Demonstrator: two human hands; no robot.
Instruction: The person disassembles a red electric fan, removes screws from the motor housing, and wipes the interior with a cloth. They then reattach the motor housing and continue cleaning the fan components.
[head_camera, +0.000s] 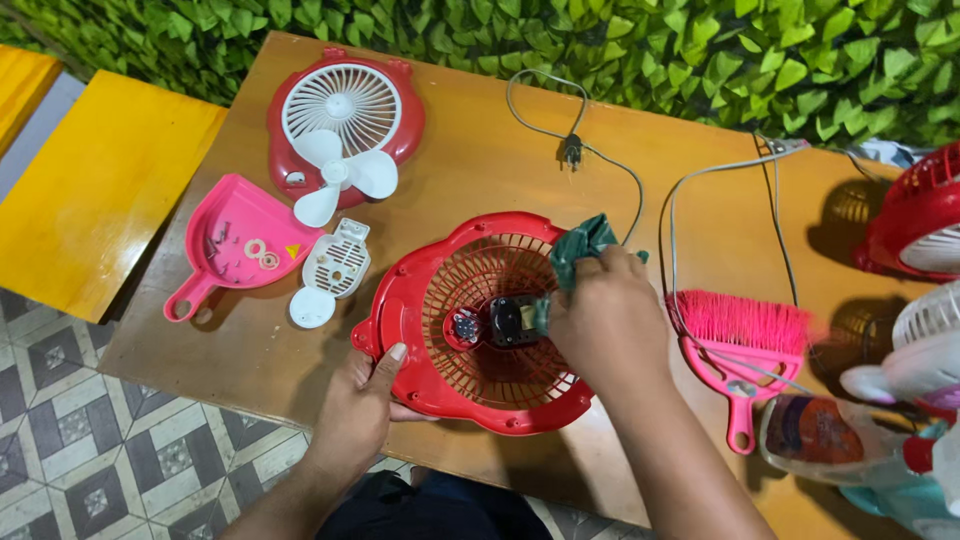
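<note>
A red fan housing (440, 300) with a round grille lies flat on the wooden table (480, 150); a small black motor (508, 320) sits at its centre. My left hand (365, 405) grips the housing's near left rim, thumb on top. My right hand (600, 320) is closed on a dark green cloth (578, 245) and presses it onto the grille beside the motor.
At the back left lie a red fan front with a white grille (345, 105), a white blade (340, 175), a pink dustpan (235, 240) holding small parts, and a white cover (335, 265). A pink brush (745, 335), cords (575, 145), more fans (915, 215) and a bottle (820, 435) are on the right.
</note>
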